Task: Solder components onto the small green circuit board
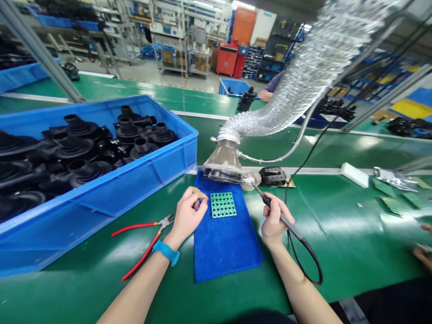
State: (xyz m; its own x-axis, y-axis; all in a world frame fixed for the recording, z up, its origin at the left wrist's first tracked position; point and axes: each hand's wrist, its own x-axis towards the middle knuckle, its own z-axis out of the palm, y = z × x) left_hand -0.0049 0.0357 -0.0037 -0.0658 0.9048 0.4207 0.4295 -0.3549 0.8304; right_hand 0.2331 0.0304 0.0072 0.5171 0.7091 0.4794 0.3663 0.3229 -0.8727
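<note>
A: What did the left hand have?

B: Its fingers were curled in against the thumb, nearly closed. There may have been something small at the fingertips, but I couldn't tell. It sat just left of the green circuit board, which lay flat on a blue towel between the hands.

A: And the right hand?

B: Closed around a soldering iron, held like a pen. The tip pointed away from the person, past the board, to a round tan pad beneath the foil extractor duct.

A: How much of the board looked done?

B: Hard to say. Rows of small blue-edged squares covered it evenly, and no finished area stood out. The iron's tip wasn't on it.

A: What else was in reach?

B: Red-handled pliers lay left of the left hand, beside a blue crate of black moulded parts. Farther right of the right hand lay more green boards, with a co-worker's hand near them.
</note>
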